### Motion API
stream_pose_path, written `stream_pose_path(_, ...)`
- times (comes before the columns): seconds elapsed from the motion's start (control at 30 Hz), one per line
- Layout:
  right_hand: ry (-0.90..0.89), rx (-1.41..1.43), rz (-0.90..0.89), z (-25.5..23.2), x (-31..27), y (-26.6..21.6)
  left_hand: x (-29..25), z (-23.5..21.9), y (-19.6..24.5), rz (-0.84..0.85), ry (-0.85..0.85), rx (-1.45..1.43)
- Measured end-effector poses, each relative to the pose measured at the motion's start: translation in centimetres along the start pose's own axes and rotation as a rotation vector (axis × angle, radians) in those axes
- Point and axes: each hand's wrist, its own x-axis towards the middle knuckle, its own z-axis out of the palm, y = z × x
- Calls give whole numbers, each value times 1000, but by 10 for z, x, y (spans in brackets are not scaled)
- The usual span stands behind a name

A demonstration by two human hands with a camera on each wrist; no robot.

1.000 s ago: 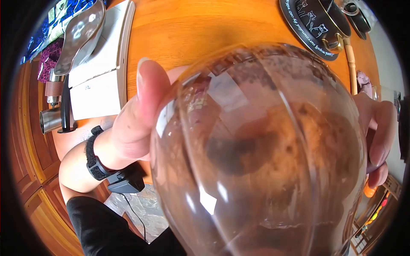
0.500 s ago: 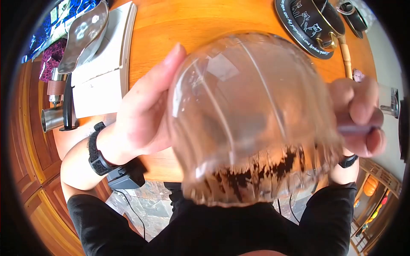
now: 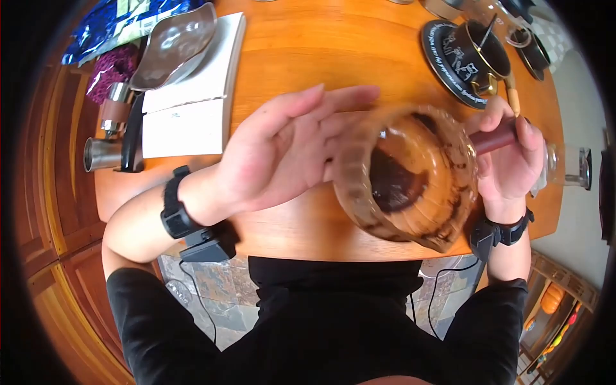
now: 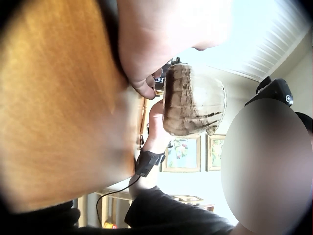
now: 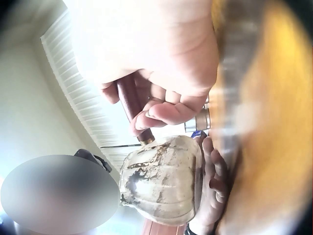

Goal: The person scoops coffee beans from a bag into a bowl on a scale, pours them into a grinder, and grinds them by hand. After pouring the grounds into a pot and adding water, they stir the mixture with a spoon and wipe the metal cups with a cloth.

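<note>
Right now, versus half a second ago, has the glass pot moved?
Yes, up the head view: the glass pot overlapped the near edge of the table; now it shows just inside that edge, its opening turned toward the camera.

Round the clear, brown-streaked pot [image 3: 443, 179], the handle [image 3: 495, 138] at two o'clock is maroon, the white-lettered saucer [image 3: 437, 64] at one black, the bag [image 3: 96, 35] at ten blue.

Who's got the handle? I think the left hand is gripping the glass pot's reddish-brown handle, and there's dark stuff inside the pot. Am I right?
Almost! It's the right hand gripping the reddish-brown handle, not the left hand; the head view shows it. The glass pot does have dark stuff inside.
</note>
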Motion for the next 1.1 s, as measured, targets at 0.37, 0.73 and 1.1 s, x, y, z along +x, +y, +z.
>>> stream_pose_path(0.37, -25, 42, 15, -3, 2, 4, 1, 1, 2, 14, -52, 146)
stream_pose_path(0.73, -83, 59, 45, 0, 4, 6, 2, 3, 2, -5, -42, 75)
stream_pose_path(1.1, -119, 49, 11, -3, 2, 0, 0, 0, 2, -20, -102, 19)
